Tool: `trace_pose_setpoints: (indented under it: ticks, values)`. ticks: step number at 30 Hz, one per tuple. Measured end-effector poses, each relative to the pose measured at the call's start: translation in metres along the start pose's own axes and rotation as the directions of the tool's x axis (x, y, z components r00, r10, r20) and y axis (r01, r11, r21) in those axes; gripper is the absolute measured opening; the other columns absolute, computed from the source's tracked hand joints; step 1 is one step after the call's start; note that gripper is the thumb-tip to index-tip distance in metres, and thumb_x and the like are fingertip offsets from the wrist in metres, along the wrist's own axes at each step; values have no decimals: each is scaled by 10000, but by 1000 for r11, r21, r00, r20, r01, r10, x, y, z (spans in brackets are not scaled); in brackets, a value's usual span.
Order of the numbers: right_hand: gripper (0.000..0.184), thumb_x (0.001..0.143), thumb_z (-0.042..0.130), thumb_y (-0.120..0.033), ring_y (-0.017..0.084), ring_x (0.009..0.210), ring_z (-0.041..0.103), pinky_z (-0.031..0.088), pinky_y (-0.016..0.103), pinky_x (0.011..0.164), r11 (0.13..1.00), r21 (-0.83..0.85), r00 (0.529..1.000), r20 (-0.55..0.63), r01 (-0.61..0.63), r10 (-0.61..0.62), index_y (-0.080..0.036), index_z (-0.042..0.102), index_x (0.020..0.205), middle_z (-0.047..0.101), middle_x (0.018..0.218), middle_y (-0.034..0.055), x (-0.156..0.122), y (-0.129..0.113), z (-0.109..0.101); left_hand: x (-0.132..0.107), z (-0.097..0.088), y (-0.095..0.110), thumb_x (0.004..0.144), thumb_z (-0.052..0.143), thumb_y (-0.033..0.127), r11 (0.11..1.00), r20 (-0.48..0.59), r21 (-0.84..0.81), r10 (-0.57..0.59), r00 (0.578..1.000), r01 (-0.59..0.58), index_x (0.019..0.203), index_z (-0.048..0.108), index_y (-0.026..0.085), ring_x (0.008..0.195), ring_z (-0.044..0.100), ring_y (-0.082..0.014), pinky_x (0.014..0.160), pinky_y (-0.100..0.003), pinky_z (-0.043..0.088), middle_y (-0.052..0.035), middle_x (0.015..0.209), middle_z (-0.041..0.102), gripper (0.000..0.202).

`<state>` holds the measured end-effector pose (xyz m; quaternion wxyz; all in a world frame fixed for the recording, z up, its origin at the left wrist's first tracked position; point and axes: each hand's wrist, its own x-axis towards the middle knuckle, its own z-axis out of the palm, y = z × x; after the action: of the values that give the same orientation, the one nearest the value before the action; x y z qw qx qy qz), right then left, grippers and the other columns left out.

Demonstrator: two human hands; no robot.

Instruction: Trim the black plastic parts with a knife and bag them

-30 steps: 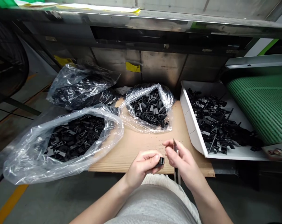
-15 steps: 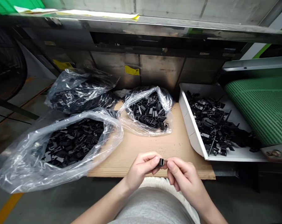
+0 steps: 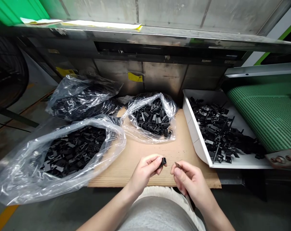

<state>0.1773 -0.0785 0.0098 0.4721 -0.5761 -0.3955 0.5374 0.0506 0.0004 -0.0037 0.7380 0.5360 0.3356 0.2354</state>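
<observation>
My left hand (image 3: 144, 172) pinches a small black plastic part (image 3: 163, 161) between thumb and fingers. My right hand (image 3: 188, 181) is a short gap to the right of it and holds a small metal blade (image 3: 177, 165) by pinching it, with only the tip showing. Both hands are above the brown cardboard sheet (image 3: 145, 166). Nearest my left hand lies an open clear plastic bag (image 3: 109, 141) full of black plastic parts. A smaller open bag (image 3: 151, 118) of similar parts lies on the cardboard, farther forward.
A third bulging bag of black parts (image 3: 83, 99) lies at the back left. To the right, a white tray (image 3: 196, 128) holds a heap of black parts on runners. Beyond it runs a green textured conveyor belt (image 3: 268, 118). A metal machine front (image 3: 140, 73) stands behind.
My right hand has drawn back to the right, away from the black part, and the blade tip shows between its fingers. The view has tilted slightly upward.
</observation>
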Motion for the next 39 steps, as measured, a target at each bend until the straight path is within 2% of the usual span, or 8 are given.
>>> trace_pose_setpoints:
  ticks: [6,9,14,20,25,28,33,39]
  values:
    - [280,798,510,-377,14,309,258,186,146,315,961,259,996,30,-92,87,-166,423,637,385,425,-96,16,19,0,-9,5,5,723,604,217,977,-156,176,148,977,-119,873,565,179,804,522,-153,729,-256,404,-30,890,567,160]
    - [266,793,520,-372,7,293,273,187,141,311,941,324,995,54,-98,84,-145,477,659,413,417,-89,15,28,6,-11,1,9,648,676,167,995,-240,-22,90,967,-98,874,568,185,786,543,-144,680,-233,421,-22,878,594,251]
    - [240,735,604,-355,18,305,337,237,153,335,884,460,996,62,-90,69,-127,547,687,460,421,-63,5,37,15,-11,-3,8,672,659,168,953,-175,-292,30,984,-81,859,647,177,833,574,-164,750,-255,425,-38,812,663,188]
    - [177,765,573,-354,44,408,443,323,162,401,820,566,991,-37,-86,129,-179,548,775,522,548,-40,-2,50,5,-15,-6,8,692,653,165,973,-217,38,232,948,-229,755,704,187,839,555,-168,770,-245,413,-31,802,647,84]
    - [217,830,472,-364,77,427,460,367,214,450,969,244,995,-82,-36,58,-212,558,959,542,596,-22,-16,49,4,-12,-3,8,730,619,303,930,-1,-361,68,998,-64,811,637,164,649,581,-140,610,-251,441,-38,799,623,162]
    - [222,830,470,-323,120,592,518,405,239,561,977,-132,955,-224,168,-194,-221,615,964,553,696,13,-23,37,3,-11,2,9,812,493,372,860,135,-498,-52,989,114,874,550,177,423,491,-66,465,-191,372,0,612,570,212]
    - [249,819,477,-165,145,624,514,395,262,565,655,-632,791,-106,414,-603,-196,602,1032,552,713,47,-23,13,1,-17,11,18,896,335,305,807,181,-551,-132,975,212,891,463,182,326,151,13,384,-127,159,75,491,409,178]
    - [205,814,492,-140,147,581,490,387,264,527,404,-819,704,0,408,-710,-135,605,984,544,667,63,-16,2,4,-24,17,23,903,324,287,797,152,-572,-129,980,194,751,399,165,344,156,9,395,-128,147,75,482,392,209]
